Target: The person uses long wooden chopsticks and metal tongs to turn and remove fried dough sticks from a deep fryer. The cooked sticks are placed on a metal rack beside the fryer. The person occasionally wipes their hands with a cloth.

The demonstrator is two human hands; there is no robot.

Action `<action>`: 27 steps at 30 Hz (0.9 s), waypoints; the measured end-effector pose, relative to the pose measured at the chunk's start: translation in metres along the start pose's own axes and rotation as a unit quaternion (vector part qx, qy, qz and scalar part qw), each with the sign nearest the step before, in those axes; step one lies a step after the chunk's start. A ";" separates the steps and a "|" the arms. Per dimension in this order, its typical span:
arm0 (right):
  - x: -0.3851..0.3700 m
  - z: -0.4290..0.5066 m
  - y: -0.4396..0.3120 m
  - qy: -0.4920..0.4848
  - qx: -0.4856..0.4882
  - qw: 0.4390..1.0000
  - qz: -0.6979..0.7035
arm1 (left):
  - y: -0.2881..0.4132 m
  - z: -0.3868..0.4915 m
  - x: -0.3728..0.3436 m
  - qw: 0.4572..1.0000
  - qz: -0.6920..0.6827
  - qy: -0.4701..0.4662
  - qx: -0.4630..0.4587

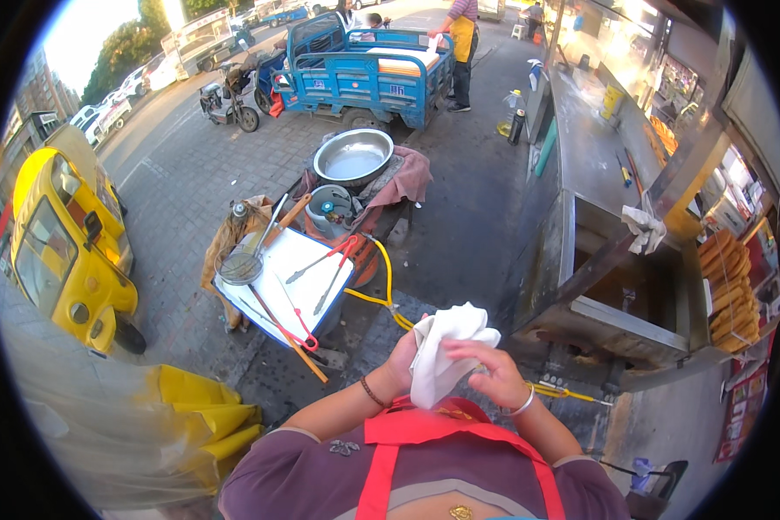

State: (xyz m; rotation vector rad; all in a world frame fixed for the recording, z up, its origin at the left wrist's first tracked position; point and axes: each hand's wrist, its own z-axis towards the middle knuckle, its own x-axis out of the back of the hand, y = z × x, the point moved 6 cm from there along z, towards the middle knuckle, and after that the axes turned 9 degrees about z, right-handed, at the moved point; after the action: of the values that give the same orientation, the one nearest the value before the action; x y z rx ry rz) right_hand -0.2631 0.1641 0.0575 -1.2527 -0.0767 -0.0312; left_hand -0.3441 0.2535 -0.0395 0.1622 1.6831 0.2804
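Note:
A bunched white cloth (452, 351) is held up in front of my chest. My left hand (403, 357) grips it from the left side, most of the fingers hidden behind the cloth. My right hand (494, 374) lies against its right side with the fingers spread; whether they grip it is unclear. Ahead to the left stands a white tray (286, 260) with a blue rim. On it lie red-handled metal tongs (330, 270), another red-handled tool (304, 328), a wire-mesh skimmer (239, 265) and a long wooden stick (286, 331).
Beyond the tray are a gas cylinder (330, 211) and a metal basin (353, 157). Yellow hoses (388, 273) run near my hands. A metal counter (591, 143) with an open well stands right, beside stacked fried dough sticks (728, 286). A person (463, 45) stands by a blue cargo tricycle (364, 81).

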 end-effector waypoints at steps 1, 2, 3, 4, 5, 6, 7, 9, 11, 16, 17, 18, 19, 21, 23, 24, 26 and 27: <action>0.010 0.005 -0.007 0.102 0.016 0.994 -0.025 | -0.002 -0.001 -0.010 0.999 -0.011 -0.040 0.004; 0.015 0.012 -0.010 0.181 0.030 0.978 -0.103 | -0.005 -0.002 -0.020 0.997 -0.021 -0.079 0.008; 0.018 0.018 -0.015 0.255 0.054 0.951 -0.168 | -0.009 -0.003 -0.030 0.993 -0.046 -0.113 0.010; 0.016 0.029 -0.014 0.275 0.059 0.946 -0.162 | -0.017 -0.004 -0.064 0.943 -0.048 -0.329 -0.006; 0.014 0.041 -0.014 0.291 0.065 0.942 -0.153 | -0.017 -0.005 -0.060 0.931 0.266 -0.176 -0.177; 0.018 0.048 -0.020 0.303 0.082 0.940 -0.134 | -0.020 -0.009 -0.055 0.826 0.517 0.027 -0.220; 0.022 0.052 -0.031 0.336 0.127 0.922 -0.146 | -0.019 -0.002 -0.064 0.845 0.473 0.018 -0.250; 0.027 0.064 -0.034 0.367 0.149 0.909 0.126 | -0.007 0.010 -0.085 0.795 0.513 0.028 -0.322; 0.022 0.067 -0.061 0.328 0.190 0.918 0.119 | 0.005 0.006 -0.111 0.721 0.561 0.019 -0.407; -0.005 0.070 -0.100 0.246 0.235 0.939 -0.059 | 0.017 -0.007 -0.148 0.783 0.451 0.065 -0.423; -0.007 0.068 -0.103 0.230 0.242 0.939 -0.081 | 0.019 -0.016 -0.158 0.773 0.438 0.040 -0.456; -0.013 0.068 -0.102 0.208 0.253 0.941 -0.088 | 0.027 -0.021 -0.169 0.712 0.465 0.051 -0.523; -0.018 0.067 -0.100 0.173 0.260 0.945 -0.102 | 0.032 -0.025 -0.170 0.724 0.470 0.055 -0.502; -0.027 0.068 -0.093 0.120 0.276 0.949 -0.090 | 0.044 -0.034 -0.174 0.730 0.469 0.069 -0.492; -0.038 0.069 -0.087 0.061 0.280 0.944 -0.162 | 0.055 -0.039 -0.178 0.720 0.456 0.091 -0.514; -0.041 0.066 -0.086 0.053 0.263 0.945 -0.188 | 0.062 -0.040 -0.178 0.734 0.424 0.102 -0.522; -0.049 0.060 -0.084 0.050 0.237 0.945 -0.221 | 0.076 -0.045 -0.184 0.729 0.428 0.098 -0.526; -0.055 0.059 -0.087 0.037 0.283 0.913 -0.291 | 0.081 -0.047 -0.184 0.751 0.396 0.097 -0.520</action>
State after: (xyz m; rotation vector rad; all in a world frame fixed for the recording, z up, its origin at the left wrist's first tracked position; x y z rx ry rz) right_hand -0.3256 0.1922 0.1545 -0.6110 -0.3662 -0.5387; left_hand -0.3707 0.2778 0.1634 -0.0115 1.3311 1.8783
